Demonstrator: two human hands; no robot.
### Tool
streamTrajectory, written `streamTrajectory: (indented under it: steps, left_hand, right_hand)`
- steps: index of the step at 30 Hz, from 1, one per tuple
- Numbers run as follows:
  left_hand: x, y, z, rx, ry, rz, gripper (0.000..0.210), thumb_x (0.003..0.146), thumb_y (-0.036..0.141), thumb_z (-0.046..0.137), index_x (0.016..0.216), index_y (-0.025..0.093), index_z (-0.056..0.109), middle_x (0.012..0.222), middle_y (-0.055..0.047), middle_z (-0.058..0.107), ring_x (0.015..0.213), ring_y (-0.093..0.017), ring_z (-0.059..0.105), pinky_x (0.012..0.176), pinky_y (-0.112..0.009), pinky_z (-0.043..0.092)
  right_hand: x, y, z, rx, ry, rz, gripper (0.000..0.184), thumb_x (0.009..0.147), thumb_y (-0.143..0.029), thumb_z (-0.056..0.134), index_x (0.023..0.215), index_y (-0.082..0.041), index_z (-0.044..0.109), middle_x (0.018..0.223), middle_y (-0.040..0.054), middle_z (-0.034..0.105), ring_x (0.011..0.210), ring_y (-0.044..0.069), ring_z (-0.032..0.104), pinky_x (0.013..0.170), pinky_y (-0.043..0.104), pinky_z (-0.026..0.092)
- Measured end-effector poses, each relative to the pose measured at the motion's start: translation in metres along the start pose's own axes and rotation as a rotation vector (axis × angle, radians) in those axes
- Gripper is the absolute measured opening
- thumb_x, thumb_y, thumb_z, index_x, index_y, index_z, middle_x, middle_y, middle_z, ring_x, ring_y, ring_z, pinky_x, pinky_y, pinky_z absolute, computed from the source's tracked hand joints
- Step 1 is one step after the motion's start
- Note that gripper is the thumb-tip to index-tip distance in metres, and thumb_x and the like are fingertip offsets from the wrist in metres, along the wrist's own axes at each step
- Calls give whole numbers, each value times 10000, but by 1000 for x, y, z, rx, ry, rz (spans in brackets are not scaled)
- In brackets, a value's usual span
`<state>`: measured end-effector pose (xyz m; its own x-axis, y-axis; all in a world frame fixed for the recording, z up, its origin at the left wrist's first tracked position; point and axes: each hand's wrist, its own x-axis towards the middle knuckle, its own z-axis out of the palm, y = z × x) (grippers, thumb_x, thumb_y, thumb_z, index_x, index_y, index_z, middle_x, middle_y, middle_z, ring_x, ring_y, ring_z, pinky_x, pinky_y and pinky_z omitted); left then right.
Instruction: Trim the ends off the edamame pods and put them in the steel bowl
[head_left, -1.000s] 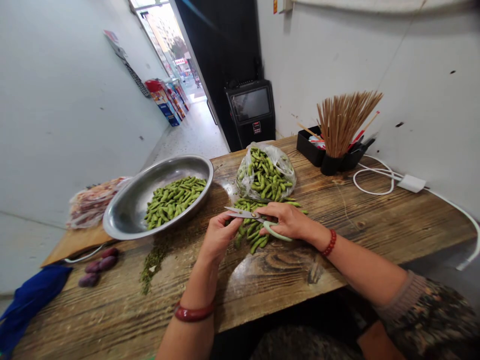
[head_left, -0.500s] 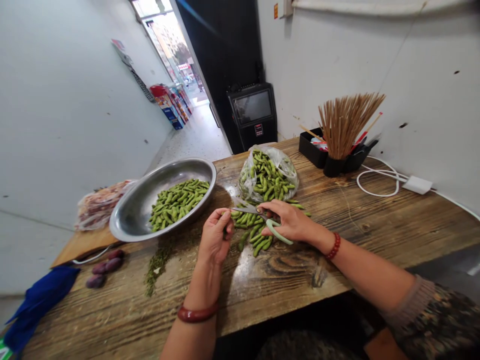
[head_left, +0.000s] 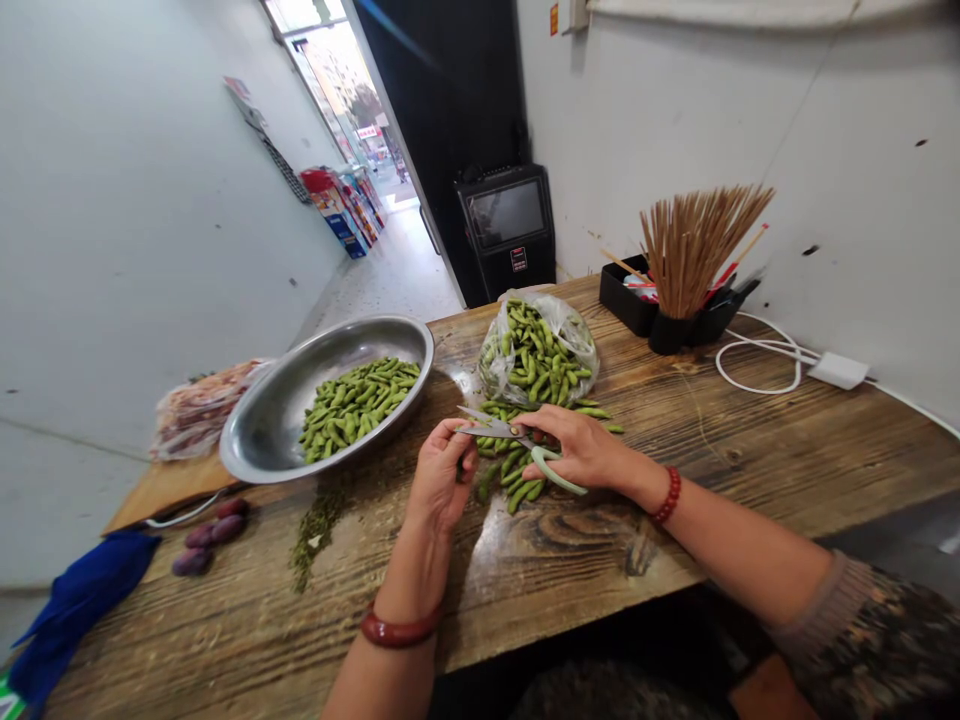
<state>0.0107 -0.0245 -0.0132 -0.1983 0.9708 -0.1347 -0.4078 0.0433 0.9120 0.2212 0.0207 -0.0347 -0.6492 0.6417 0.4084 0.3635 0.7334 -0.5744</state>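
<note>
My right hand [head_left: 574, 445] grips a pair of scissors [head_left: 546, 470] with pale green handles. The blades stand apart and point left, the lower one touching the fingertips of my left hand [head_left: 442, 475]. Those fingers are closed in a pinch, and a bit of a green edamame pod shows below them; the rest of it is hidden. Loose edamame pods [head_left: 517, 492] lie on the table beneath the scissors. Just behind them a clear plastic bag [head_left: 491, 365] stands open, full of pods. To the left, a large steel basin [head_left: 262, 425] holds many more.
Green trimmings [head_left: 311, 535] are scattered on the wooden table [head_left: 570, 590] before the basin. Plum-like purple fruits [head_left: 214, 530], a blue cloth [head_left: 82, 600] and bagged meat [head_left: 202, 405] are at left. At right stand a black holder [head_left: 626, 300] with wooden skewers [head_left: 694, 255] and a white cable [head_left: 795, 365].
The scissor blades have spread wider apart. My left hand has shifted slightly right with its fingers still pinched. The bag, basin and loose pods look unchanged.
</note>
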Motion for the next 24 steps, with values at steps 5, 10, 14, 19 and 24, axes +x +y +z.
streamTrajectory:
  steps: [5, 10, 14, 19, 24]
  left_hand:
    - [-2, 0, 3, -45, -23, -37, 283, 622, 238, 791, 780, 161, 569, 544, 80, 494, 378, -17, 311, 348, -138, 191]
    - [-3, 0, 4, -56, -45, -44, 286, 625, 238, 791, 781, 162, 565, 557, 76, 496, 382, -15, 309, 353, -140, 198]
    - [-2, -1, 3, -51, -69, -36, 282, 643, 260, 788, 781, 160, 564, 536, 83, 454, 388, -18, 307, 357, -136, 205]
    - [-2, 2, 2, -76, -75, -38, 263, 675, 246, 774, 778, 150, 551, 621, 58, 501, 417, -14, 341, 355, -129, 227]
    - [0, 14, -3, -159, -60, -93, 280, 676, 286, 759, 776, 163, 529, 694, 34, 529, 496, -43, 444, 389, -135, 310]
  right_hand:
    - [0, 0, 0, 0, 15, -22, 654, 726, -477, 744, 1271, -185, 530, 1000, 74, 606, 819, 181, 568, 738, 304, 465]
    - [0, 4, 3, 37, 26, -39, 616, 736, -479, 735, 1247, -187, 554, 951, 60, 601, 774, 165, 561, 700, 285, 464]
    - [0, 6, 6, 112, 48, -50, 550, 753, -440, 733, 1220, -190, 584, 903, 43, 607, 733, 142, 561, 668, 255, 465]
    - [2, 6, 6, 145, 65, -5, 470, 767, -409, 726, 1171, -186, 636, 895, 52, 660, 703, 138, 580, 671, 259, 480]
    - [5, 9, 2, 164, 222, 108, 497, 746, -426, 737, 1161, -166, 651, 978, 81, 695, 782, 173, 639, 744, 301, 524]
